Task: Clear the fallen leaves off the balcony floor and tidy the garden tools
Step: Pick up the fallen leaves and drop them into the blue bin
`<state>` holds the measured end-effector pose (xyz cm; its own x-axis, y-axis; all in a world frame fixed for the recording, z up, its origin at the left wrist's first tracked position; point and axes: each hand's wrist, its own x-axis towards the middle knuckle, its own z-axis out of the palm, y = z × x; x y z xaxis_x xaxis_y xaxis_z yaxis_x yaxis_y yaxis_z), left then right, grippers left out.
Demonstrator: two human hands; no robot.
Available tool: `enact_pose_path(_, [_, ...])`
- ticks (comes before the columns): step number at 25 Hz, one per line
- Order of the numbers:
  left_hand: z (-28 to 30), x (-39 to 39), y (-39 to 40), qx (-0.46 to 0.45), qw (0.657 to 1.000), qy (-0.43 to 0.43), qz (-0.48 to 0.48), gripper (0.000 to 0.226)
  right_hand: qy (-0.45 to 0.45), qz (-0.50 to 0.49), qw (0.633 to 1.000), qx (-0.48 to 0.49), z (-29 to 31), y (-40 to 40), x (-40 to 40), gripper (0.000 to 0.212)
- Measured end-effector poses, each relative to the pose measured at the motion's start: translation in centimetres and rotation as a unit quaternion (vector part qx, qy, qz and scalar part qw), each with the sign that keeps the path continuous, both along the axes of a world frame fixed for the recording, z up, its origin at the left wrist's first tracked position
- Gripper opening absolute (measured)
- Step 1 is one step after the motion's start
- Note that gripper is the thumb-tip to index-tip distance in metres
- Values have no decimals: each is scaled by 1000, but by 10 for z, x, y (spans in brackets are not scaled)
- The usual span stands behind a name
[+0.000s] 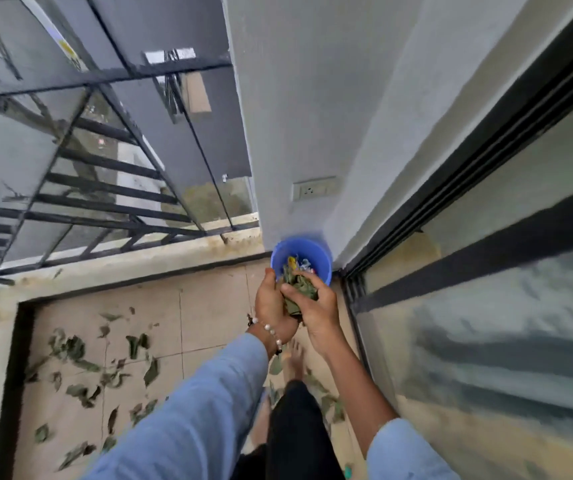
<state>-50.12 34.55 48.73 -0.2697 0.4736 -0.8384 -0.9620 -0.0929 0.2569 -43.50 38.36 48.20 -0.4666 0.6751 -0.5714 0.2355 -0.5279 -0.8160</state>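
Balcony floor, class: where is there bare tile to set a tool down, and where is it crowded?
Bare tile lies between the black-edged ledge and the blue bucket, left of both hands. It is crowded lower left, where scattered leaves lie, and around the bare foot.

- A home balcony, high up on a residential building.
- Black metal railing (80,188) bounds the outer edge; ground and a neighbouring building show far below through it.
- Beige tiled floor (209,306) strewn with fallen leaves (80,355).
- Sliding glass door (486,306) in a dark frame on one side.
- Painted wall (295,116) with a socket plate (314,193).
- Blue bucket (323,268) in the corner.
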Motion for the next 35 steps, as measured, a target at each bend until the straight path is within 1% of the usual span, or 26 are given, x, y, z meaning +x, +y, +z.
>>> enact_pose_path(1, [-24,-10,16,-13,1000,-13,7,69,-4,-8,1000,-11,-21,15,-10,31])
enact_pose_path(4, [-102,-37,50,-46,999,-8,15,60,-35,-9,999,-34,-90,54,-37,32])
enact_pose_path(8, [-234,-65,95,-91,996,-2,12,52,-85,-21,994,-68,-225,107,-72,35])
enact_pose_path(10, [-287,-75,113,-119,993,0,-8,57,-100,-49,989,-93,-287,122,-84,37])
enact_pose_path(13, [-319,-89,134,-111,993,3,-50,69,-99,-94,980,-148,-344,136,-93,43])
enact_pose_path(15, [-333,-97,144,-140,986,-4,-85,63,-92,-114,971,-192,-363,145,-92,46])
enact_pose_path(16, [-336,-102,144,-162,981,-8,-104,68,-99,-119,966,-205,-367,148,-90,47])
enact_pose_path(17, [-336,-103,143,-177,977,-9,-116,74,-111,-123,961,-220,-368,150,-86,49])
enact_pose_path(19, [-338,-104,134,-198,972,6,-126,75,-131,-141,952,-236,-363,149,-77,48])
enact_pose_path(21, [-334,-104,125,-218,965,34,-143,73,-150,-157,949,-227,-353,150,-71,35])
enact_pose_path(22, [-329,-104,121,-225,962,47,-145,69,-157,-160,950,-220,-345,151,-70,30])
enact_pose_path(23, [-319,-103,117,-229,960,56,-150,64,-159,-160,950,-215,-334,151,-69,30])
enact_pose_path(25, [-288,-101,109,-227,959,69,-154,53,-146,-163,951,-217,-304,150,-68,39])
enact_pose_path(26, [-269,-100,105,-234,956,81,-159,46,-142,-162,954,-206,-285,148,-68,37])
enact_pose_path(28, [-228,-95,93,-258,938,129,-192,33,-170,-119,966,-156,-245,141,-68,25])
enact_pose_path(30, [-187,-92,78,-280,915,190,-221,24,-205,-49,973,-95,-203,131,-69,28])
enact_pose_path(33, [-115,-89,44,-299,900,242,-205,23,-191,67,979,-6,-122,110,-78,29])
enact_pose_path(35, [-72,-85,14,-320,883,285,-194,23,-192,165,966,45,-77,87,-85,27])
